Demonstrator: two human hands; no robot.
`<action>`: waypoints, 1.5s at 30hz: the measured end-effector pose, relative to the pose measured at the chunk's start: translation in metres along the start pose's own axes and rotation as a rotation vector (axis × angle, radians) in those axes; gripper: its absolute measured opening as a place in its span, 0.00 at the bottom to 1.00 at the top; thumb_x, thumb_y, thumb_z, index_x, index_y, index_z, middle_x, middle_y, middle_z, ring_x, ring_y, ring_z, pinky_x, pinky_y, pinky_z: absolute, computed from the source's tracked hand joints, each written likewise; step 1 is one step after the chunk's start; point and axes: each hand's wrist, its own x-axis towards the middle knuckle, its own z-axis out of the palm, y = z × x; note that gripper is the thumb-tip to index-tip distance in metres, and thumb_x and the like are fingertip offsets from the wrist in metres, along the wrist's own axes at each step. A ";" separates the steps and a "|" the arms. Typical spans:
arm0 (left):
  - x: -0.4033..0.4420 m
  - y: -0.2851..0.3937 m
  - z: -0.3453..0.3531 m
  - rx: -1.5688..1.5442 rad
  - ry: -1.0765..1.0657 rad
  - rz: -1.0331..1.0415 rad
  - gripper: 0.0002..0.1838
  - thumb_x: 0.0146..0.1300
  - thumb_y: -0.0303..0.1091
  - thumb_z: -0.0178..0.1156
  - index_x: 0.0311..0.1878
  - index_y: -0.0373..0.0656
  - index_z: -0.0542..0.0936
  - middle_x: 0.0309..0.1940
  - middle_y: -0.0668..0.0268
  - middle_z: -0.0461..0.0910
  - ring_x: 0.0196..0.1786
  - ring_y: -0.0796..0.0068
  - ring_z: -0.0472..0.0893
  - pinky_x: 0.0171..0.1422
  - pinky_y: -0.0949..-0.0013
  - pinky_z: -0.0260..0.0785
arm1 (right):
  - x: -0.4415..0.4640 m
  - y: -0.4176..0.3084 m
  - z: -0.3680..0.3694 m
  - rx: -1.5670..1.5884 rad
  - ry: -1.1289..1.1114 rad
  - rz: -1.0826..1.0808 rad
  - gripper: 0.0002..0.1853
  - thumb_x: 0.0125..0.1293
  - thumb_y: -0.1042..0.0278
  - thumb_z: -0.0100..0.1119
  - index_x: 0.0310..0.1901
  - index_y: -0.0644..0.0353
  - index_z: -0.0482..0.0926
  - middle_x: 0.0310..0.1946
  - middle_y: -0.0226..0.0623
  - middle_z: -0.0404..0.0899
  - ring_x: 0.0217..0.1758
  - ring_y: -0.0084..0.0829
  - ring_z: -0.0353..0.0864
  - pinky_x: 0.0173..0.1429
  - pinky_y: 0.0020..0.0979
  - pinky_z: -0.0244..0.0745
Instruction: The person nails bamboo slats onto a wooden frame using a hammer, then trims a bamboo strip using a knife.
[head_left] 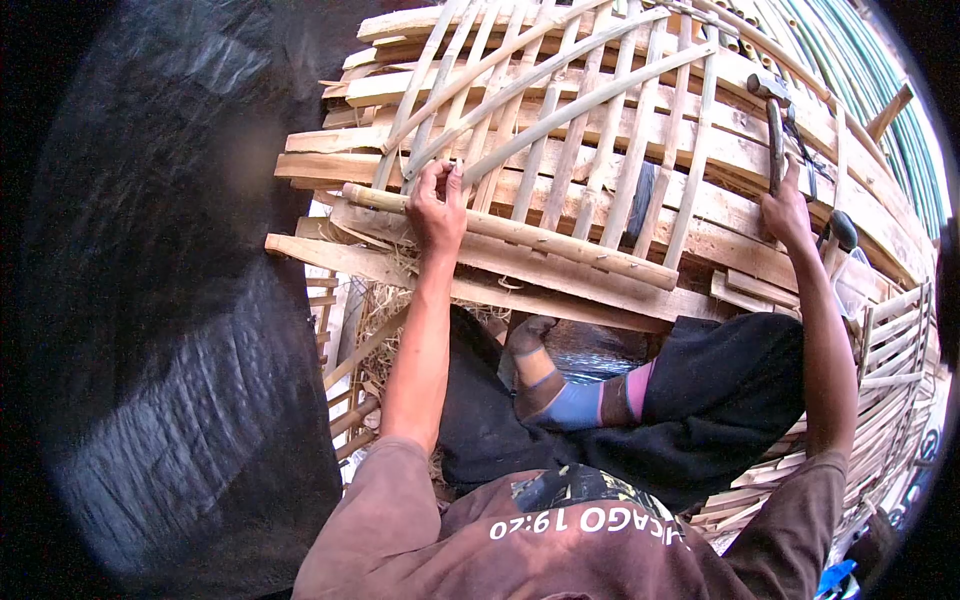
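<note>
My right hand [787,208] is wrapped round the handle of a hammer [775,135], whose head points away from me over the wooden boards. My left hand [438,205] is closed in a pinch above the left part of a round bamboo pole [560,245]. Whatever sits between its fingertips is too small to make out. Several upright bamboo slats [600,140] run from this pole to the far side, forming a rack. Across them lie three diagonal slats [590,105]; the nearest one's lower end is by my left fingertips.
Rough wooden boards [735,205] lie under the rack. A black sheet [180,300] hangs or lies at the left. At the right are a dark rounded object [843,230] and stacked bamboo strips [890,350]. My legs [700,400] are folded close to the boards.
</note>
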 end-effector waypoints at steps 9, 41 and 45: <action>-0.001 0.002 -0.003 -0.007 0.026 0.041 0.10 0.64 0.35 0.67 0.41 0.37 0.82 0.30 0.63 0.83 0.34 0.70 0.80 0.42 0.66 0.72 | -0.005 -0.001 -0.021 0.288 0.115 0.134 0.17 0.66 0.58 0.56 0.49 0.64 0.72 0.31 0.41 0.77 0.29 0.32 0.77 0.34 0.35 0.74; -0.005 0.001 -0.004 -0.018 0.075 0.161 0.06 0.62 0.32 0.66 0.38 0.40 0.82 0.35 0.61 0.84 0.40 0.58 0.83 0.45 0.60 0.74 | -0.156 -0.196 0.038 0.465 -0.461 -0.612 0.17 0.67 0.58 0.64 0.45 0.64 0.73 0.24 0.40 0.68 0.28 0.31 0.66 0.35 0.35 0.64; -0.006 -0.001 -0.003 -0.036 0.079 0.148 0.06 0.61 0.32 0.67 0.37 0.40 0.82 0.35 0.61 0.84 0.39 0.59 0.83 0.44 0.60 0.74 | -0.167 -0.197 0.047 0.477 -0.372 -0.689 0.19 0.67 0.60 0.62 0.51 0.65 0.71 0.30 0.51 0.73 0.35 0.48 0.73 0.41 0.42 0.68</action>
